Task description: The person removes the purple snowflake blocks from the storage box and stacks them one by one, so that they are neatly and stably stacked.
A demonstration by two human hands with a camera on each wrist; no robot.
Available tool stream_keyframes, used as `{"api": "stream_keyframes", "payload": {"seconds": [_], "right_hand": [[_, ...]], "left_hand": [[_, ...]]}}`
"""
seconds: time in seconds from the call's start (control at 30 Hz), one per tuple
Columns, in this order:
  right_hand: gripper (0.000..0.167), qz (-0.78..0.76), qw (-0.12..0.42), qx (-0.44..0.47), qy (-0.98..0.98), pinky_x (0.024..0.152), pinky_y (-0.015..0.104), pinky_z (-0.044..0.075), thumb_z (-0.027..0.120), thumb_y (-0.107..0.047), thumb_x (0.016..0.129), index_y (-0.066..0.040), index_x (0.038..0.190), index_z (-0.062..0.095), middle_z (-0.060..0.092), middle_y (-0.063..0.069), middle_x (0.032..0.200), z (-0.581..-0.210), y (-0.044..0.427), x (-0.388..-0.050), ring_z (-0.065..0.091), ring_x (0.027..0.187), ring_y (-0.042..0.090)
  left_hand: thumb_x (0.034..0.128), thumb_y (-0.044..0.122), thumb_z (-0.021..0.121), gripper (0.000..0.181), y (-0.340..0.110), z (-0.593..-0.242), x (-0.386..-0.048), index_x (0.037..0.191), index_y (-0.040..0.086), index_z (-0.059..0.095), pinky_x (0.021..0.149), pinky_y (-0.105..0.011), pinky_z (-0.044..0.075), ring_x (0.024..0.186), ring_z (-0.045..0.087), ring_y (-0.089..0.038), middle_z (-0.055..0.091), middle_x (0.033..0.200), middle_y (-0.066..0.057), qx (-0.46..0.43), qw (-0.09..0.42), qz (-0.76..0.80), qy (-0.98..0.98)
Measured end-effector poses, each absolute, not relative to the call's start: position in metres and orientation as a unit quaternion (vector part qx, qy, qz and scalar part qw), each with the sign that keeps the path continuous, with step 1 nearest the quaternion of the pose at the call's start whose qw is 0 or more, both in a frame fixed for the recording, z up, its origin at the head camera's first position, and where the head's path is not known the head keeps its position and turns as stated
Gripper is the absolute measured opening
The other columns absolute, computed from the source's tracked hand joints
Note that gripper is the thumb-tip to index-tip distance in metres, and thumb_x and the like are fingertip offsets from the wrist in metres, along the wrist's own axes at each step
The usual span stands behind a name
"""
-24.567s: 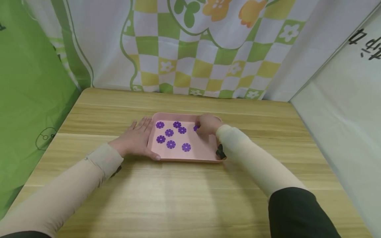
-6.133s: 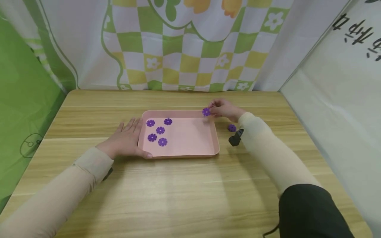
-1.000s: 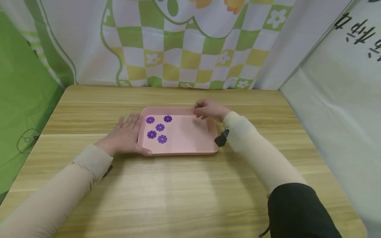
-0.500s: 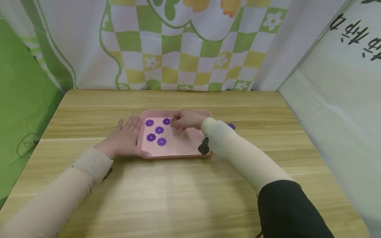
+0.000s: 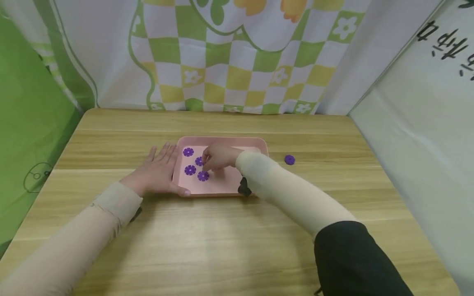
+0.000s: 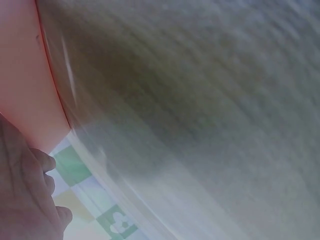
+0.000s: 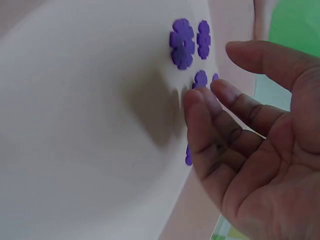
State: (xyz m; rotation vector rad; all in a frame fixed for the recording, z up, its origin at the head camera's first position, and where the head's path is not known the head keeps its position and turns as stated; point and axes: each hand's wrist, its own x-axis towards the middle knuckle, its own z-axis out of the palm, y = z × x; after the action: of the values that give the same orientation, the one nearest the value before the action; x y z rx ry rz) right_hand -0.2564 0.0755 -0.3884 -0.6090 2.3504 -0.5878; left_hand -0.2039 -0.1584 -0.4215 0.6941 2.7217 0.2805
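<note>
A shallow pink tray (image 5: 237, 183) lies on the table with several purple flower-shaped plastic discs (image 5: 203, 176) in its left part. My left hand (image 5: 155, 172) rests with fingers spread against the tray's left edge, thumb at the near left corner. Over the discs hovers my right hand (image 5: 220, 157); it hides part of one. In the right wrist view, the thumb and bent fingers of that hand (image 7: 250, 135) stand apart with nothing between them, near the discs (image 7: 182, 44). Another purple disc (image 5: 289, 160) sits on the table, right of the tray.
The wooden table (image 5: 222, 242) has a checked green, yellow and white curtain (image 5: 237, 78) along its back edge. A green sheet (image 5: 37, 115) hangs at the left, a white panel (image 5: 418, 123) at the right. Dark devices sit under both wrists.
Fewer discs lie in the tray than at first. Earlier the right hand held one at the far right rim; in the last second it moved left over the remaining discs. The left hand stays put.
</note>
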Motion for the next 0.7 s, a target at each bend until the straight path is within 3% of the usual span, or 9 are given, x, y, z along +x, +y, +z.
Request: {"api": "stream_keyframes", "payload": {"seconds": [0.27,0.7], "right_hand": [[0.029,-0.146,0.304,-0.261,0.905,0.090,0.029,0.050,0.082,-0.025,0.089,-0.011,0.110,0.069,0.067,0.001,0.107,-0.391,0.063,-0.250,0.061,0.098,0.017],[0.017,-0.118,0.301,-0.260,0.910,0.077,0.026,0.050,0.078,-0.010,0.089,-0.011,0.095,0.062,0.063,0.002,0.091,-0.397,0.049,-0.239,0.058,0.085,0.016]], "left_hand": [[0.0705,0.089,0.066,0.149,-0.159,-0.419,-0.203,0.161,-0.008,-0.003,0.121,-0.058,-0.013,0.155,-0.010,-0.042,-0.005,0.169,-0.026,0.242,0.165,0.102,0.951],[0.0728,0.087,0.066,0.147,-0.159,-0.418,-0.204,0.160,-0.009,-0.003,0.121,-0.058,-0.014,0.155,-0.010,-0.042,-0.006,0.168,-0.027,0.243,0.174,0.096,0.949]]}}
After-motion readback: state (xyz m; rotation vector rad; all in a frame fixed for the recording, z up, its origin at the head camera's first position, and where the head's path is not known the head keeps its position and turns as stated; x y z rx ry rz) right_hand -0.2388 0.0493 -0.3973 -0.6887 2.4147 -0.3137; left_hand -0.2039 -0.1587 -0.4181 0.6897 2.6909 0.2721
